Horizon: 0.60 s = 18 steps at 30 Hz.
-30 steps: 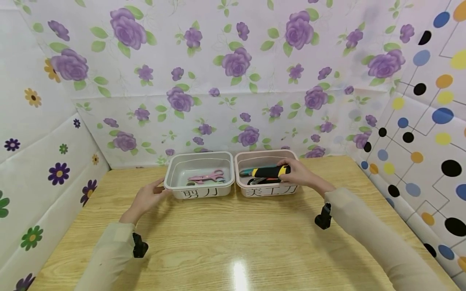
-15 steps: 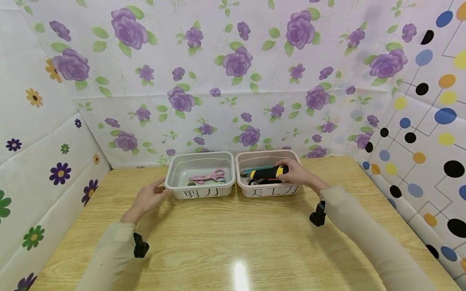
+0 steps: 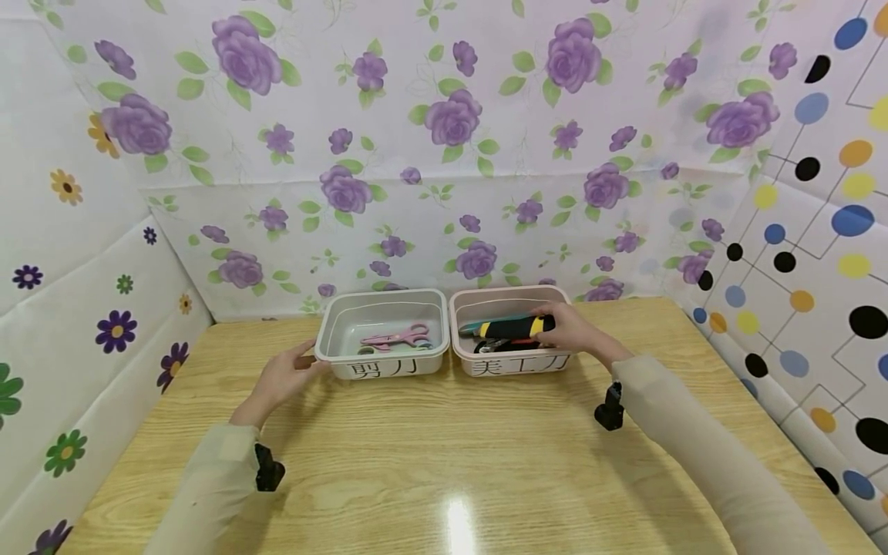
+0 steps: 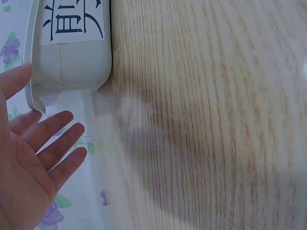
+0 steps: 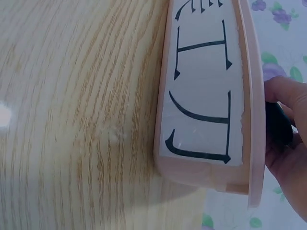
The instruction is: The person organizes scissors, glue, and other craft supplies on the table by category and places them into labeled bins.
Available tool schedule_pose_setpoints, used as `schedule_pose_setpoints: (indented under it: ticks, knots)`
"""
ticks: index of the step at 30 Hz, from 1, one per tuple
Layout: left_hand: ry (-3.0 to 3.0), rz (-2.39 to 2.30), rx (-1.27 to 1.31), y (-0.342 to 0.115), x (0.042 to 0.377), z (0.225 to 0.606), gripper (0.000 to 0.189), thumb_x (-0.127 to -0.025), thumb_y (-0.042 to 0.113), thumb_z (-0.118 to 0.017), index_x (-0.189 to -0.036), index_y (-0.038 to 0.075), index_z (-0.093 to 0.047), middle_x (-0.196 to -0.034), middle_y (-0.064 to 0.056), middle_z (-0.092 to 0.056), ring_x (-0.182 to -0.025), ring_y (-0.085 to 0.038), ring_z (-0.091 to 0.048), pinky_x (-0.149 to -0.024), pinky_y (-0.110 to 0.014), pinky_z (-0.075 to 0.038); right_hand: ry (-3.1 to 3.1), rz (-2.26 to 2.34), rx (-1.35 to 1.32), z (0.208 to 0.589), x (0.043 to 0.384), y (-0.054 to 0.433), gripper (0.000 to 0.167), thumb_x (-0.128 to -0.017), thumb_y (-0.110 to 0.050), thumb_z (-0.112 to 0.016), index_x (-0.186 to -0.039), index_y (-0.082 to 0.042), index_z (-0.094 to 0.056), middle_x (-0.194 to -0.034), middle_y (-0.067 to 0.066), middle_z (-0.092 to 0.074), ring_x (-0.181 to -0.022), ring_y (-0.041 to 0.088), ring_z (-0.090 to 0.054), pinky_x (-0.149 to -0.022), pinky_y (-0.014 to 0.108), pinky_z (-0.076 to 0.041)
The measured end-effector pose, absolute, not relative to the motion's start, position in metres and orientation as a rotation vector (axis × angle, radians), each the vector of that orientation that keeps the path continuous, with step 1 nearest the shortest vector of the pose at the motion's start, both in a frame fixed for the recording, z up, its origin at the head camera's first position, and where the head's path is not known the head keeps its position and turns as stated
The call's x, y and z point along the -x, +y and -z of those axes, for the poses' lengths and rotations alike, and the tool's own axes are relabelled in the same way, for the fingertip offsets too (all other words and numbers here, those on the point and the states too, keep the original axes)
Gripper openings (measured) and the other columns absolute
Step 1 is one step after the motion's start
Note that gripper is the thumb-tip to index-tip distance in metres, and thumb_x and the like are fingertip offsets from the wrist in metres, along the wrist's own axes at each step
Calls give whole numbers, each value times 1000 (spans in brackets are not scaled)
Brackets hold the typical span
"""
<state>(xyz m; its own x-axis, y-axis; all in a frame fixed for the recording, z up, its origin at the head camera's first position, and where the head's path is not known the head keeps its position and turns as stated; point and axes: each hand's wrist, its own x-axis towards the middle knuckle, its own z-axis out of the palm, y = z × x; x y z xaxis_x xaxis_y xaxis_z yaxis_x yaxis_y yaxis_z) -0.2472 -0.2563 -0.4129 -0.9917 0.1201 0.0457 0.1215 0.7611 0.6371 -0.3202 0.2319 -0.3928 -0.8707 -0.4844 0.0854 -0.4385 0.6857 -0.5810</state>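
My right hand grips one end of a utility knife with a thick black handle and yellow bands. The knife lies crosswise at the top of the pinkish bin. In the right wrist view, a dark handle end shows between fingers and thumb behind the bin's rim. My left hand is at the left corner of the grey-white bin. In the left wrist view its thumb and forefinger touch the rim, the other fingers spread loosely. Pink scissors lie inside that bin.
Both bins stand side by side on the wooden table, against the flowered back sheet. Each has a label with black characters. Under the knife in the pinkish bin lie a teal item and other dark tools. Printed sheets hang on both sides.
My right hand shifted the utility knife slightly left, then back to the right. The left hand and both bins have stayed in place.
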Motion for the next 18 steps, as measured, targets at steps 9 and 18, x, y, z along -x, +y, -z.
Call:
schedule_pose_setpoints:
  ticks: [9,18]
  knots:
    - [-2966,1055,199,-256,247,413,75,-88,48,-53,-140,-1,-30,-122,-28,-52,-109,-41,-53,-87,-56,-42,2848,944,770,396,321,238,46,-81,-5,-64,-122,10,-51,-126,28,-47,-85,30,-56,-73,40,-45]
    - [-2969,1044,209,-256,247,412,74,-89,47,-52,-141,0,-30,-123,-28,-51,-109,-41,-53,-85,-54,-45,2856,1045,806,396,326,240,42,-84,-4,-62,-121,10,-51,-123,27,-49,-76,30,-59,-74,41,-45]
